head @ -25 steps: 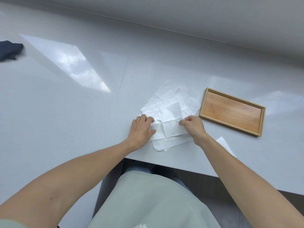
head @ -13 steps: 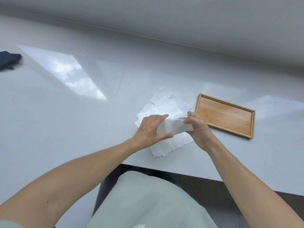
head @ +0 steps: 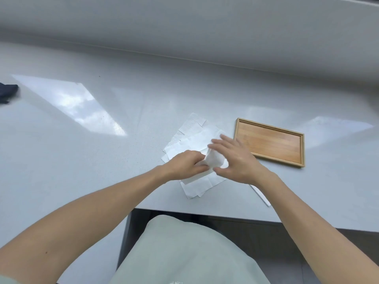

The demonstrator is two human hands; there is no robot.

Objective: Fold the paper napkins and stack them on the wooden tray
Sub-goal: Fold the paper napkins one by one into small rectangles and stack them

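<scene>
A loose pile of white paper napkins (head: pixel 191 136) lies on the grey table near its front edge. My left hand (head: pixel 184 166) pinches one napkin (head: pixel 214 159) from the pile's top, bent up into a fold. My right hand (head: pixel 235 158) holds the same napkin's other side, fingers spread over it. The wooden tray (head: pixel 299 149) sits just right of the pile, nothing in it. Part of the pile is hidden under my hands.
A single white napkin (head: pixel 261 194) lies under my right forearm at the table's front edge (head: pixel 205 212). A dark cloth (head: pixel 7 92) lies at the far left. A wall runs along the back of the table.
Both hands lifted the top napkin off the pile and brought its halves together. My right hand has swung over the napkin toward the left hand.
</scene>
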